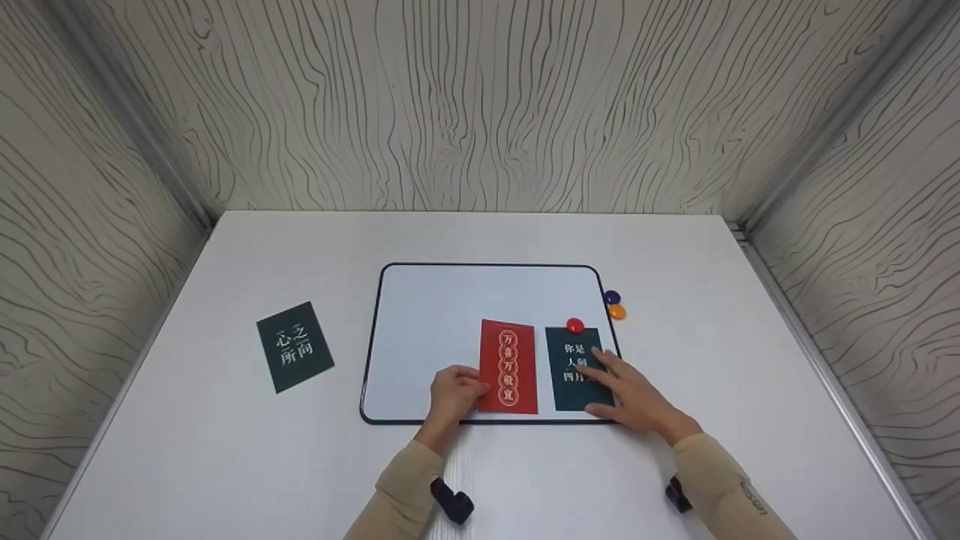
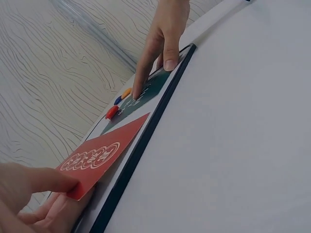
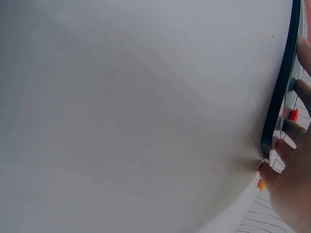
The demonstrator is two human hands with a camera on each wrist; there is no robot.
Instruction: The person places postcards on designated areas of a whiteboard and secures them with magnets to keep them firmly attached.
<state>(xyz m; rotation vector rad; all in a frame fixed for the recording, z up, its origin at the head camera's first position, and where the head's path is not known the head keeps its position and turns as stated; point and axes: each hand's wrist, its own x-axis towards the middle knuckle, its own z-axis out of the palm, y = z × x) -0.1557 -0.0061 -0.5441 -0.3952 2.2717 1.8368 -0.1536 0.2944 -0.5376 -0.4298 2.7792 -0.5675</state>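
My left hand (image 1: 454,394) pinches the lower left edge of a red card (image 1: 487,360) with white lettering, thumb on top and fingers beneath. In the left wrist view this red card (image 2: 109,141) tilts up off the black-framed whiteboard (image 1: 427,330). To its right, a dark green card (image 1: 566,397) with white characters lies on the board, a round red magnet (image 1: 575,325) at its top edge. My right hand (image 1: 634,394) rests on the green card's right side with fingers spread. The right wrist view shows the right hand (image 3: 291,179) along the board's edge.
Another dark green card (image 1: 306,347) lies on the white table (image 1: 225,442), left of the board. A blue magnet (image 1: 612,297) and an orange magnet (image 1: 617,311) sit by the board's right edge. Wood-patterned panels (image 1: 465,105) stand behind and at both sides.
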